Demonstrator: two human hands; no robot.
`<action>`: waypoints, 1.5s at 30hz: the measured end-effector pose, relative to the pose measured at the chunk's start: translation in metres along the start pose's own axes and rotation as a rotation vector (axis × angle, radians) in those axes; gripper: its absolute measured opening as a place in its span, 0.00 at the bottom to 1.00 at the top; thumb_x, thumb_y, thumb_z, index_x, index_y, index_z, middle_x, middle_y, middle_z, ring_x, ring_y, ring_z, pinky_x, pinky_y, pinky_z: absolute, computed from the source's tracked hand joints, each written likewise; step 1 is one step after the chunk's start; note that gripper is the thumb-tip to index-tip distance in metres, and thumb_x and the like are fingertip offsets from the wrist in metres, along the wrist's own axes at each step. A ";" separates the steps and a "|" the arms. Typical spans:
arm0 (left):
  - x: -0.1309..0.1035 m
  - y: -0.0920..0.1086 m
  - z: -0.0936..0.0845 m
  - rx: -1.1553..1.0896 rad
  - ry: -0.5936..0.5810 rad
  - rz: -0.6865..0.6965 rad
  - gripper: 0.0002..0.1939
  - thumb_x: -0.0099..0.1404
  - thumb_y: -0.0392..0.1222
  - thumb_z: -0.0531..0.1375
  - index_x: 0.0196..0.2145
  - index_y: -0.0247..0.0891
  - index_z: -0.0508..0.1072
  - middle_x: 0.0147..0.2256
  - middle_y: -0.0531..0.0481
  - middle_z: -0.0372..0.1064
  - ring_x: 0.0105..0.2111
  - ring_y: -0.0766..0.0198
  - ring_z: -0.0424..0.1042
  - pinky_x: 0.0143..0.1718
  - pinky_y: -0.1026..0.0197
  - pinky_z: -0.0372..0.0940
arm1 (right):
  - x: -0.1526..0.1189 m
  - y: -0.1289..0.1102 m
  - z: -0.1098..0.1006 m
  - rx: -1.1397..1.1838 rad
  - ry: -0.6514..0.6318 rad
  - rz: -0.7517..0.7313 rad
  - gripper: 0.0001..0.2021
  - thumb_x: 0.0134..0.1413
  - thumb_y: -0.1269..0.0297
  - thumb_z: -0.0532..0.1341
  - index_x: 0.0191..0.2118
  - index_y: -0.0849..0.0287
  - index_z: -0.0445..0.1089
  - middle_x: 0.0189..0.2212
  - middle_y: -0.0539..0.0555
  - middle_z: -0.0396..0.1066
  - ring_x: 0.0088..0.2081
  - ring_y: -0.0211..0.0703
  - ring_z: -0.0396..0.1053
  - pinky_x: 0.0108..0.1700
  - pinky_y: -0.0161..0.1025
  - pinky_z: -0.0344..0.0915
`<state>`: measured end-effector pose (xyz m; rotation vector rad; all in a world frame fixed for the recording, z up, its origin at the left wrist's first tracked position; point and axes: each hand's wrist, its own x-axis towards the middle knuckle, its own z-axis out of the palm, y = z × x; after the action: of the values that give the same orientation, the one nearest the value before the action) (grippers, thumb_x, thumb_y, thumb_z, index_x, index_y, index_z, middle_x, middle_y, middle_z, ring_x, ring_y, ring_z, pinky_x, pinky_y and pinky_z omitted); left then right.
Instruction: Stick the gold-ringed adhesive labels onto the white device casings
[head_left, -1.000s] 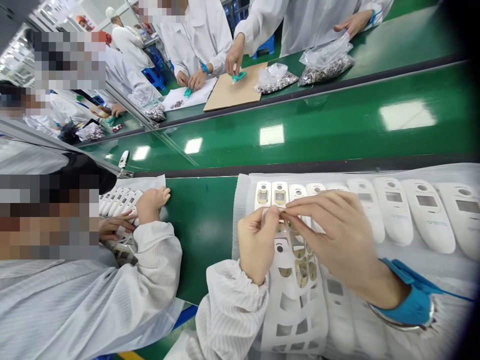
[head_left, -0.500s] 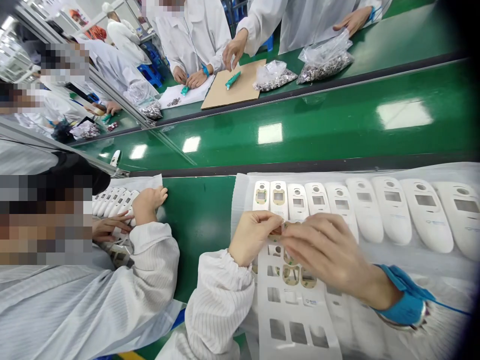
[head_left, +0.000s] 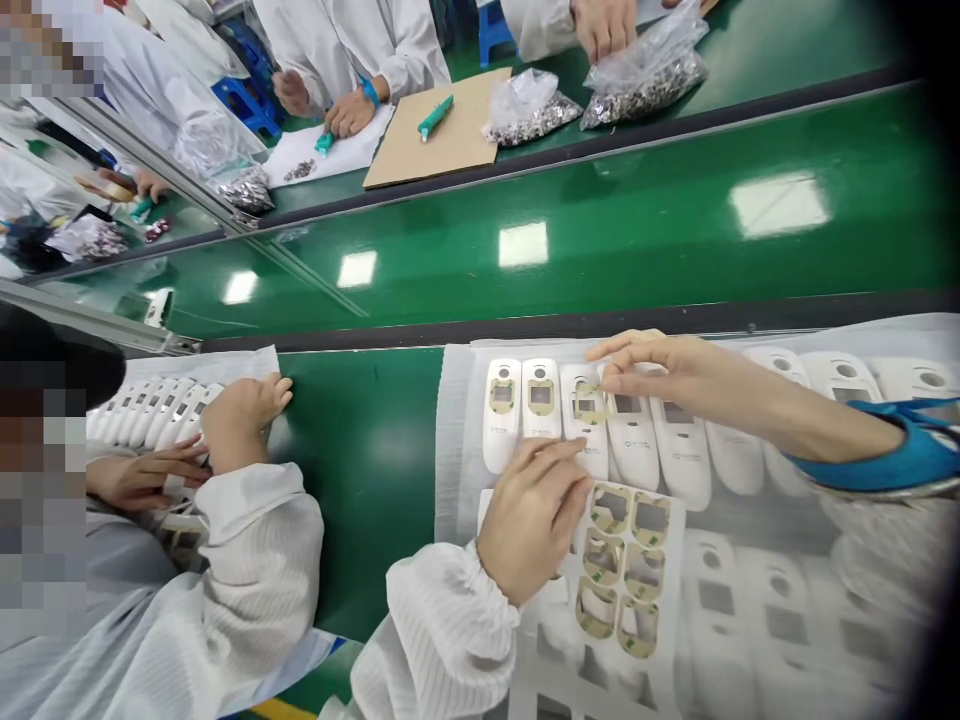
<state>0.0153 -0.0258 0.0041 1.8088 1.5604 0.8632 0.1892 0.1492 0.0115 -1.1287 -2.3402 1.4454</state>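
White plastic housings (head_left: 540,400) with a round hole and a rectangular window lie side by side in a row. My right hand (head_left: 660,375) pinches a thin yellowish adhesive frame (head_left: 591,405) over the window of the third housing (head_left: 595,455). My left hand (head_left: 534,520) has its fingers loosely spread, their tips by that housing's lower part. Below the row, a white backing sheet (head_left: 679,560) carries several more adhesive frames (head_left: 643,572). The first two housings bear such frames around their windows.
More housings show under translucent film (head_left: 787,640) at the lower right. On my left a co-worker's hands (head_left: 240,415) are over similar housings. Across the green bench (head_left: 420,245) are bags of small metal parts (head_left: 645,85), cardboard (head_left: 457,140) and a green tube (head_left: 435,118).
My hands have moved apart from over the backing sheet. The right has gone up to the third housing with an adhesive frame. The sheet lies differently, and the view has shifted.
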 end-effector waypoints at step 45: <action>0.010 0.004 0.005 0.261 -0.054 0.100 0.09 0.69 0.32 0.51 0.32 0.37 0.67 0.55 0.47 0.68 0.40 0.59 0.65 0.41 0.54 0.71 | 0.005 0.011 0.017 -0.033 0.027 -0.057 0.17 0.52 0.45 0.59 0.27 0.51 0.75 0.46 0.53 0.71 0.52 0.55 0.61 0.56 0.55 0.55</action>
<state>0.0227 -0.0170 0.0049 2.0908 1.6208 0.6740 0.1828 0.1431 -0.0071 -1.0739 -2.3661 1.3684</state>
